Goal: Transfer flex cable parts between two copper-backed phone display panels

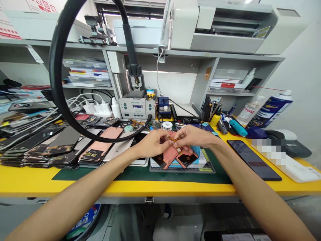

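Observation:
Both hands meet above the green mat [120,175]. My left hand [158,142] is closed, pinching one side of an orange-brown flex cable [179,150] between thumb and fingers. From the other side, my right hand [188,136] pinches the same cable with thumb and index finger. Directly below lie two pink phone panels with black ends: the left panel [170,156] and the right panel [187,160], crossing at an angle. They rest on a pale blue and white stack [200,161] over a grey grid tray [213,169]. My fingers partly hide the cable and the panels' upper parts.
Stacks of phone parts [40,150] fill the left. A thick black hose [54,77] arches in front of the soldering station [137,107]. A solder spool [167,125] stands behind my hands. To the right lie a dark phone [253,160] and a spray can [271,108].

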Motion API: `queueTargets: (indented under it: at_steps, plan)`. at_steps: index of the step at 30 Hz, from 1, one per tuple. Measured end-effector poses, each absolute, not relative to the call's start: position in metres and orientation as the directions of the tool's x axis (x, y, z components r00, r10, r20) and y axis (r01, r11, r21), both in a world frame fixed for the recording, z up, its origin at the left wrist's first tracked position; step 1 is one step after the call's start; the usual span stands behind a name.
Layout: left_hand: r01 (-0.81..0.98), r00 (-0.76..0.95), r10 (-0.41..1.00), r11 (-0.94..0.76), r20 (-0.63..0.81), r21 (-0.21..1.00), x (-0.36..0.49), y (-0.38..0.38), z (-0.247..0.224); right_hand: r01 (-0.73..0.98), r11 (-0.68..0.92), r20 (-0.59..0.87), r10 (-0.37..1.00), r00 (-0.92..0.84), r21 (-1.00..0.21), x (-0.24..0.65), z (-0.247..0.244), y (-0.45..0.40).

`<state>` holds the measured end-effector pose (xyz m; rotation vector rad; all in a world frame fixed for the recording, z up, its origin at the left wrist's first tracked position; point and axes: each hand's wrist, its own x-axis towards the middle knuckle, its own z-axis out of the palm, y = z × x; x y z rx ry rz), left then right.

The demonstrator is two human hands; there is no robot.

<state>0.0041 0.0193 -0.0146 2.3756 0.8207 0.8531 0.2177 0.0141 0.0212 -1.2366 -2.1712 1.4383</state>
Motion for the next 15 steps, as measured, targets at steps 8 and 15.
queueTargets:
  at_steps: [8,15]
  plan:
    - [0.367,0.631,0.656,-0.722,0.413,0.586,0.0028,0.0204,-0.0166,0.528,0.161,-0.222,0.777,-0.589,-0.834,0.2148,0.0220,0.0138]
    - [0.357,0.628,0.658,-0.718,0.416,0.598,0.0033,0.0201,-0.0168,0.557,0.160,-0.220,0.804,-0.552,-0.815,0.2137,0.0208,0.0132]
